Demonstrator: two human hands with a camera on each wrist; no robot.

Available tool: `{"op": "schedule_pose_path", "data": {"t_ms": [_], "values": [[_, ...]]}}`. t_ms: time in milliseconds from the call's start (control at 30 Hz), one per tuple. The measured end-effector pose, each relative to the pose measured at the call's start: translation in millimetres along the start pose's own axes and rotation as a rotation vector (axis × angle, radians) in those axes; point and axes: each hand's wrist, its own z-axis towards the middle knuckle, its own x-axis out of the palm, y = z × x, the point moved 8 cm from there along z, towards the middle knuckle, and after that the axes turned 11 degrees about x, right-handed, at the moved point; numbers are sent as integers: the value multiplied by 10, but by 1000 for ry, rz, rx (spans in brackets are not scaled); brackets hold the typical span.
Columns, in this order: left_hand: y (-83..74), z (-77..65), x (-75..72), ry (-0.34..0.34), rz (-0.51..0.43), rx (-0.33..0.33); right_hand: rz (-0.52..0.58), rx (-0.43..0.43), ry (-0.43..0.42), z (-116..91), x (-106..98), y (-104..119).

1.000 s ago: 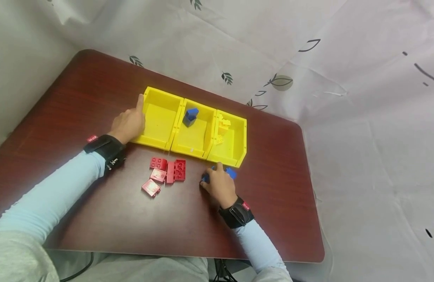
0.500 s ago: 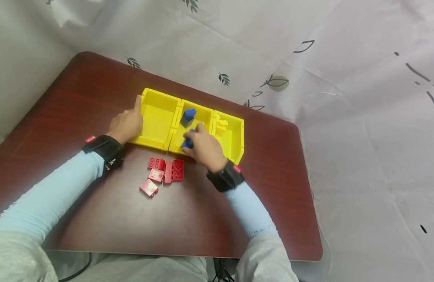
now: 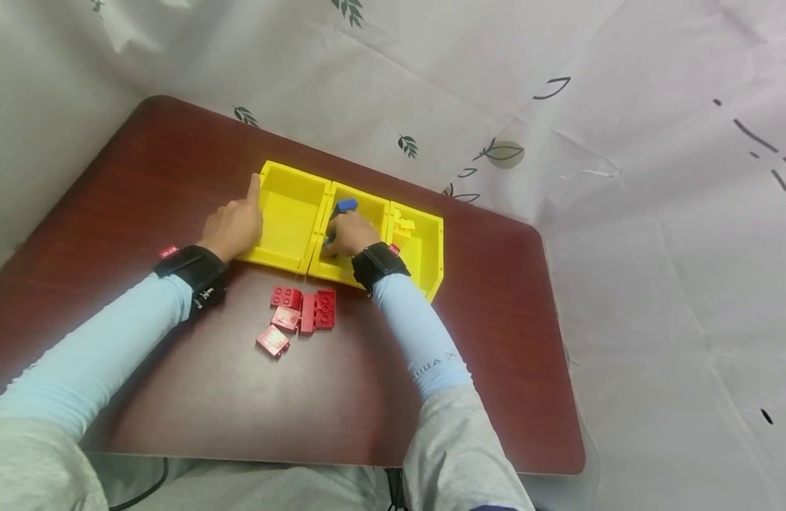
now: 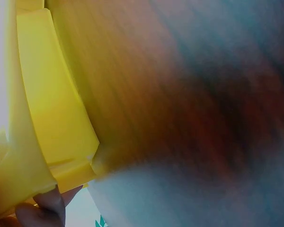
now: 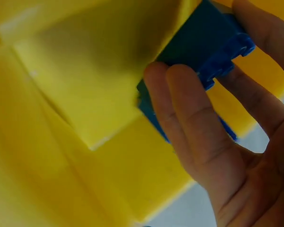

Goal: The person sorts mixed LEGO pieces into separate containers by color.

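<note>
My right hand (image 3: 352,234) reaches into the middle compartment of a yellow three-part tray (image 3: 284,268). In the right wrist view its fingers and thumb pinch a blue toy brick (image 5: 197,40), studs facing the palm side. Part of another blue piece (image 5: 154,118) shows below it, partly behind the fingers. Beyond the hand another blue brick (image 3: 347,205) stands in that compartment. At the tray's left end, my left hand (image 3: 233,226) holds the side wall, index finger stretched along the rim. Its fingertips (image 4: 49,198) show at the tray's corner in the left wrist view.
Several red bricks (image 3: 307,314) lie on the brown table (image 3: 240,404) in front of the tray. Small yellow bricks (image 3: 403,226) sit in the right compartment. A pale patterned cloth (image 3: 463,85) hangs behind the table's back edge.
My right hand has picked up blue bricks from the table in front of the right compartment and carried them left into the middle one. My left hand has stayed on the tray.
</note>
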Motion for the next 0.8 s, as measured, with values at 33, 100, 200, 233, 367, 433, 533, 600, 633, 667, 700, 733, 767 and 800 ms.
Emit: {"op": "schedule_pose_path", "data": {"t_ms": [33,100,200,233,367,433,533,600,633,667,700,733,767,800], "values": [[17,2,-3,-2,-23,-26,14,11,8,35,27,-12],[21,13,-5,0,-18,-28,12,32,15,104,80,-30],[7,18,10,13,12,1,-15,53,18,174,145,-40],[0,20,10,12,19,11,-22,59,17,191,156,-42],[7,5,-3,8,-7,-8,-18,75,12,232,178,-40],[22,-3,-12,7,-33,-37,-16,83,10,254,190,-45],[26,-7,-17,6,-39,-42,-31,77,-2,279,202,-44],[28,-1,-15,6,-33,-41,-42,72,-11,286,206,-47],[21,5,-14,8,-18,-27,-44,71,-16,290,207,-50],[19,11,-13,8,-13,-22,-47,71,-20,294,208,-53],[15,17,-13,7,-1,-13,-47,72,-23,296,210,-57],[13,22,-13,7,3,-8,-43,76,-24,297,210,-62],[15,28,-13,6,8,-3,-40,79,-26,299,210,-65],[18,29,-11,8,5,-5,-38,84,-25,302,210,-67]]}}
